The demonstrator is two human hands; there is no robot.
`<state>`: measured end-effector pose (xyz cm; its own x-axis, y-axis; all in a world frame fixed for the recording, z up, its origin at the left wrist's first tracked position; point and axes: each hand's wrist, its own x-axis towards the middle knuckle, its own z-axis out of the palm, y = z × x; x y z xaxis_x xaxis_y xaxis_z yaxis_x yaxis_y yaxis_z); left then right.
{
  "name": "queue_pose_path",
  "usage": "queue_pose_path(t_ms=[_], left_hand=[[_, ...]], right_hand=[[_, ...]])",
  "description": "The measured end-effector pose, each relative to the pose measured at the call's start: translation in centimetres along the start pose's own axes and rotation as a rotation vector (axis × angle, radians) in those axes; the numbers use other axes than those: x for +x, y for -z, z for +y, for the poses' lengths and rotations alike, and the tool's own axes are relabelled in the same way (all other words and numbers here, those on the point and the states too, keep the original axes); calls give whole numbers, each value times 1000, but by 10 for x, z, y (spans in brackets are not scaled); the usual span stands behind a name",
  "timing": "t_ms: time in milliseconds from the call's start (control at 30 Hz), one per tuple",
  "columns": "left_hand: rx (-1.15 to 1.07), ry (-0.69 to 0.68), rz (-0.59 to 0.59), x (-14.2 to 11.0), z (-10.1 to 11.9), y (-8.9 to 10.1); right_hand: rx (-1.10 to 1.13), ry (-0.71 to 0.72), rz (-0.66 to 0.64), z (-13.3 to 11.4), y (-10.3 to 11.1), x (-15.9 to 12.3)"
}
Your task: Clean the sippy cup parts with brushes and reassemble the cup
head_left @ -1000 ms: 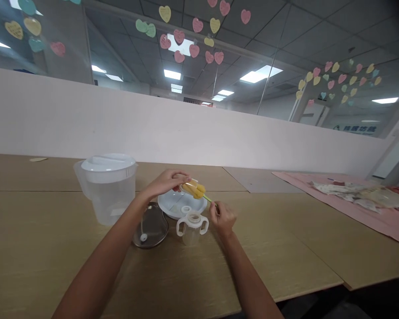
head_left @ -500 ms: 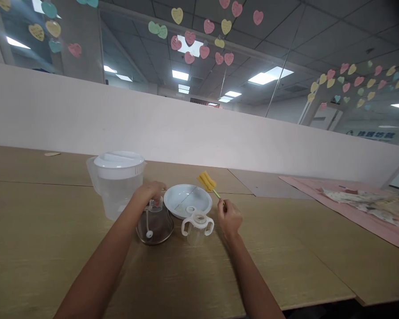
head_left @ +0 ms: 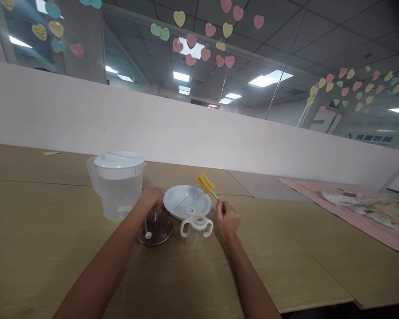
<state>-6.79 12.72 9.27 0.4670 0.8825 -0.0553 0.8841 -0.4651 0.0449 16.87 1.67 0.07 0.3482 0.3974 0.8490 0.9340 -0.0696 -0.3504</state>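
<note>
Our left arm and right arm are bare as far up as we can see. Both are slim at the wrists and get wider lower down in the view. Our left hand and right hand are bare too. Our skin looks smooth and plain. Our small finger parts look too blurry to tell more.

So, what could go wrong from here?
The left hand works in the gap between the pitcher and the white bowl, so it might nudge either. The two-handled cup stands open beside the bowl; the right hand could clip its handle. The yellow sponge brush is held up, and might drip if wet, which I can't tell.
</note>
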Motion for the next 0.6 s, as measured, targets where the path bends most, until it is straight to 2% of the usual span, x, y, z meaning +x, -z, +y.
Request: queue_pose_path(t_ms=[100,233,400,500,600], left_hand=[[44,7,-9,-2,9,7],[26,-83,48,-6,29,12],[-47,-188,90,-2,54,-10],[-101,-209,118,1,55,-18],[-178,-252,189,0,46,-6]], right_hand=[[2,0,-4,1,-1,0],[9,5,-15,0,-1,0],[5,18,-8,-1,0,0],[9,31,2,0,0,0],[28,45,9,0,-1,-1]])
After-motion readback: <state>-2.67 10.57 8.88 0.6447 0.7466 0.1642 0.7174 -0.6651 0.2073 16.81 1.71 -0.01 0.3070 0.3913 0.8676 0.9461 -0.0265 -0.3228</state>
